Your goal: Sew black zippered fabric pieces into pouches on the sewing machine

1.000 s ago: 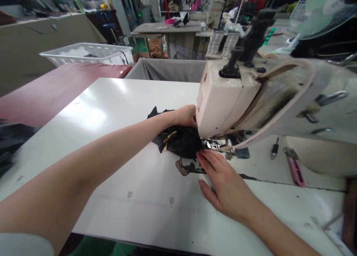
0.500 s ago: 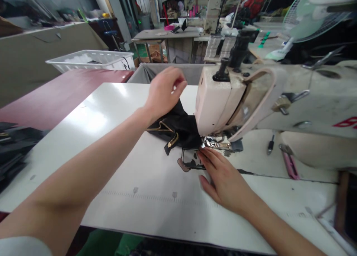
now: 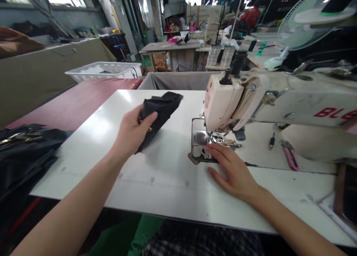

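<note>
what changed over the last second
The left hand gripped the black fabric piece, pulled it out from under the sewing machine and carried it left, baring the needle plate. The right hand stayed flat beside the plate.

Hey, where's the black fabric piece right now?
The black fabric piece is left of centre in the head view, gripped by the left hand over the white table, left of the sewing machine.

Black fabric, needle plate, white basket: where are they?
Black fabric (image 3: 163, 106): head view, middle of the folded piece.
Needle plate (image 3: 198, 138): head view, bare shiny metal.
White basket (image 3: 122, 73): head view, front wall.
</note>
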`<state>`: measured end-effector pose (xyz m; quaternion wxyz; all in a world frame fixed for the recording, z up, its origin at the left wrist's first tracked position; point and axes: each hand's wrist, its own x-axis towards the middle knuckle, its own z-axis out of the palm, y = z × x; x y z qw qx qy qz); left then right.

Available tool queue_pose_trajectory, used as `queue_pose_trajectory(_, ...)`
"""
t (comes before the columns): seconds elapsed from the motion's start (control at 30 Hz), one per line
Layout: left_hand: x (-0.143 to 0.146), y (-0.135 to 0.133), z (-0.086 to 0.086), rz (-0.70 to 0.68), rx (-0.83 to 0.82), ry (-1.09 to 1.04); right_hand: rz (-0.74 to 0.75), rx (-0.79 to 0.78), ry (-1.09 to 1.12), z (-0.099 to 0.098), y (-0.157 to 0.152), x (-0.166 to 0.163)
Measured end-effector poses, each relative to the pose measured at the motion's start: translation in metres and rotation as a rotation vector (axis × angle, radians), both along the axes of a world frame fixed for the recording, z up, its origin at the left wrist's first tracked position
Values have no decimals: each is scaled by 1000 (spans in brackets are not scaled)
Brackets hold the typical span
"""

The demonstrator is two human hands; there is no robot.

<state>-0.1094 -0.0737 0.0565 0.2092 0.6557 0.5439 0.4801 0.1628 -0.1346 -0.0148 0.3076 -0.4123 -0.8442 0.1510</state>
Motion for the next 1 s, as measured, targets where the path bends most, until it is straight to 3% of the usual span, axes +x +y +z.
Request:
queue_pose_trajectory(0.07,-11,-14,19,-21,-14,-405,-86,-187,291,8,-4,-26)
queue_pose_trajectory(0.17,-9,-38,37,0,-101,-736,-86,-530,720,19,0,-70)
queue_pose_trajectory(0.23,-5,-49,43,54,-193,-863,-95,-711,778,23,6,-89)
queue_pose_trajectory(0.33,-7,-54,43,134,-244,-1008,-68,-822,742,22,7,-91)
queue_pose_trajectory(0.43,-21,-43,30,177,-249,-1006,-42,-869,774,25,-5,-78)
queue_pose_trajectory(0.57,-36,-25,3,232,-226,-471,-40,-1090,1139,38,-18,-71)
queue_pose_trajectory(0.67,-21,-30,-7,253,-4,11,-81,-1038,1318,45,-18,-78)
queue_pose_trajectory(0.73,0,-42,-9,27,178,304,-91,-929,1378,49,-15,-82)
queue_pose_trajectory(0.77,11,-48,-10,-170,197,367,-64,-867,1406,49,-14,-83)
queue_pose_trajectory(0.83,31,-56,-11,-325,216,288,46,-769,1441,48,-14,-85)
queue_pose_trajectory(0.9,44,-56,-12,-335,194,157,126,-698,1399,44,-16,-85)
queue_pose_trajectory(1.0,52,-51,-11,-389,103,61,-21,-533,1236,34,-19,-84)
